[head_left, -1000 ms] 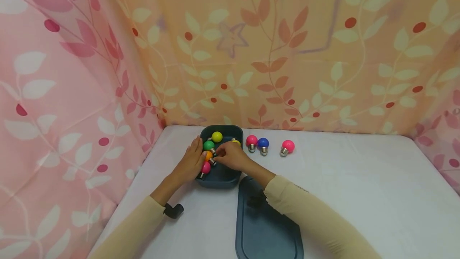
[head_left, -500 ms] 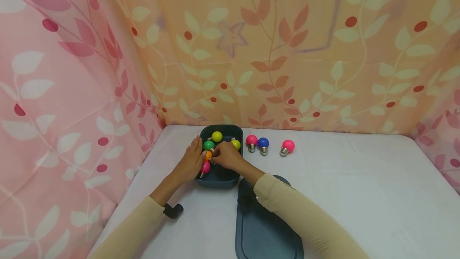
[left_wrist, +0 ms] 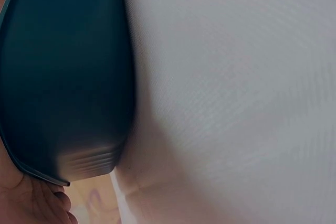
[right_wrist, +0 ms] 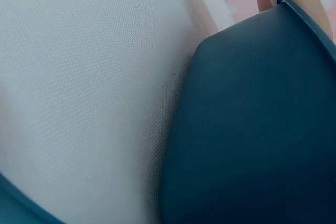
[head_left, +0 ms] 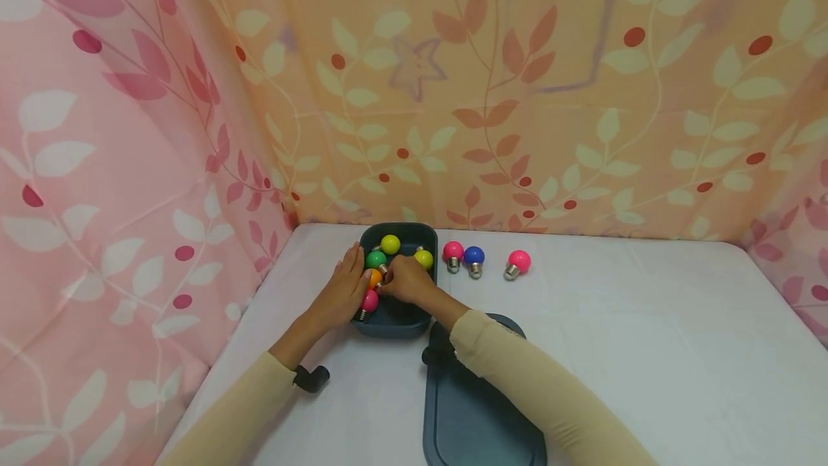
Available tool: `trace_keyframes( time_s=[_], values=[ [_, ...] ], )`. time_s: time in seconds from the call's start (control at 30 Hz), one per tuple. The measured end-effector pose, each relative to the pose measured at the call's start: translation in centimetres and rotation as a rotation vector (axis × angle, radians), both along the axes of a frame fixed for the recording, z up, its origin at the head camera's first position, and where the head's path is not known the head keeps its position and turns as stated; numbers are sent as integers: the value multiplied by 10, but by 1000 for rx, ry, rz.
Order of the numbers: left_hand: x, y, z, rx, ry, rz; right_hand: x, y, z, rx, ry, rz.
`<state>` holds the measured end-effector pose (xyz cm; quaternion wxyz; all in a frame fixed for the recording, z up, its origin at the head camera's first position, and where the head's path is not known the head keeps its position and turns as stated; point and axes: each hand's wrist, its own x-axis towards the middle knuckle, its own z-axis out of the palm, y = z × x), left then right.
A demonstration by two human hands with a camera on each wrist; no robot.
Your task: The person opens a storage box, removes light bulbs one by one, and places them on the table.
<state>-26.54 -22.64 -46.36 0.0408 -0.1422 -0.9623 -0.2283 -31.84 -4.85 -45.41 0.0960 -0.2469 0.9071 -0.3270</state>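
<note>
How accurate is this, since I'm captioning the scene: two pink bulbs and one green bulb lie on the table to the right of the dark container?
Not quite: the bulb between those two is a blue bulb, not green, as the head view shows. The two pink bulbs on the table right of the dark container are correct.

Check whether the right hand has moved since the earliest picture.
Yes: the right hand has shifted slightly left against the box, uncovering more of the yellow bulb by its right rim.

Beige sleeves [head_left: 543, 387], black rounded wrist devices [head_left: 312, 379]
</note>
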Motion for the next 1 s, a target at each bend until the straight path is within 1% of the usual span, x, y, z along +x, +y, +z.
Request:
trace_keyframes(
  time_s=[0.13,0.2,0.37,0.5,0.6,0.73,0.87,1.0],
  values=[
    [0,1,1,10,-7,-2,-2,0,-1,9,-17,-7],
    [0,1,1,8,-19,0,-1,0,-1,32,-14,-11],
    [-1,1,1,0,-21,2,2,4,7,81,50,6],
    [-1,0,0,-3,-15,8,3,10,14,74,103,34],
    [-1,-1,1,0,-19,8,4,17,20,79,146,38],
    [0,-1,2,13,-25,4,6,29,26,52,156,31],
    [-1,-1,0,12,-20,4,9,41,34,-24,121,38],
    [-1,-1,-1,15,-23,5,12,52,41,-75,88,26]
  ],
)
